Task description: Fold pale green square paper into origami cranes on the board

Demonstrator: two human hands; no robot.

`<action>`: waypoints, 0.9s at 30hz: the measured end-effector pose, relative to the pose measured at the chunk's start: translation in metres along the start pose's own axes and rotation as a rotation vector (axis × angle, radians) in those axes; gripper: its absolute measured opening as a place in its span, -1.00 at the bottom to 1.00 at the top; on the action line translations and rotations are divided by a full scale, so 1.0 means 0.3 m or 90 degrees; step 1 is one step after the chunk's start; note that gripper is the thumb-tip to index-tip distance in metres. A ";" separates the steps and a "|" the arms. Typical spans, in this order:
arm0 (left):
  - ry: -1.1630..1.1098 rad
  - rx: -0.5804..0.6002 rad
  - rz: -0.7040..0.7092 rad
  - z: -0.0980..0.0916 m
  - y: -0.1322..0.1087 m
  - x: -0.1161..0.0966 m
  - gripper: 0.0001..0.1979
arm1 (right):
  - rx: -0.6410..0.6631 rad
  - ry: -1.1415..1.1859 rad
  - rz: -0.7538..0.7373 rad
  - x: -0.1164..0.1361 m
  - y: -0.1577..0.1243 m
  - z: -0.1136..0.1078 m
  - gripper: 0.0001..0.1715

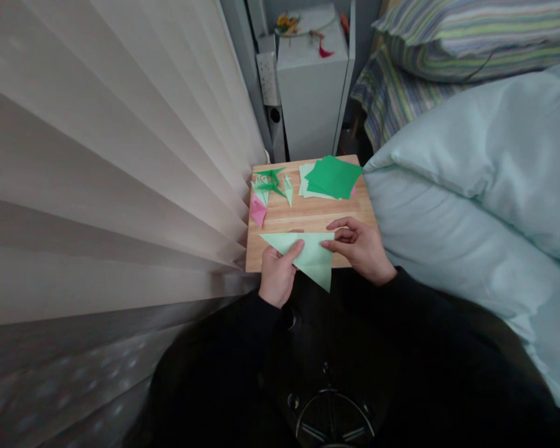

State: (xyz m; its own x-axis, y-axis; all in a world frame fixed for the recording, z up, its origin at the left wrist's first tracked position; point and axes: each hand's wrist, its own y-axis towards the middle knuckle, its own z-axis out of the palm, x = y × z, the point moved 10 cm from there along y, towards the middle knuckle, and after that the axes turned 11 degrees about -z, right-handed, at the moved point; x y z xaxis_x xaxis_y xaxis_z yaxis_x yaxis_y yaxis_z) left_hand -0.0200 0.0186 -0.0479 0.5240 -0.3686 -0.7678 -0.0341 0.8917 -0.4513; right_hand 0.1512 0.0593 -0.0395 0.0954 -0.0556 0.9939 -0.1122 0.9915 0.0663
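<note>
A light green sheet of paper [313, 254], folded into a triangle, is held up over the front edge of a small wooden table [303, 216]. My left hand [280, 272] grips it from the left, thumb on top and fingers mostly hidden underneath. At the upper right corner, my right hand [360, 249] pinches the paper between thumb and fingers. Farther back on the table lie a stack of dark green paper [335, 177] and pale green sheets [304, 186]. Folded paper pieces sit at the back left: dark green [271, 180], pale green [288, 190] and pink [258, 211].
A pleated curtain [168, 155] hangs close along the left. On the right, a bed with a pale blue quilt [471, 174] and striped pillows [490, 37] meets the table's edge. Behind the table stands a white cabinet [312, 93] with small items on top.
</note>
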 end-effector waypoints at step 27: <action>-0.038 -0.069 0.023 -0.029 0.005 0.007 -0.51 | -0.046 0.008 0.045 -0.024 -0.009 -0.009 -0.44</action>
State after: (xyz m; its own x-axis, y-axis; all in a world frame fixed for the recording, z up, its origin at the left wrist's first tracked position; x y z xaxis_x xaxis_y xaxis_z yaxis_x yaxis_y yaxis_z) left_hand -0.0264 0.0169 -0.0542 0.5710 -0.3170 -0.7573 -0.1437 0.8696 -0.4723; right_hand 0.1533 0.0574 -0.0472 0.1024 0.0166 0.9946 -0.0468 0.9988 -0.0118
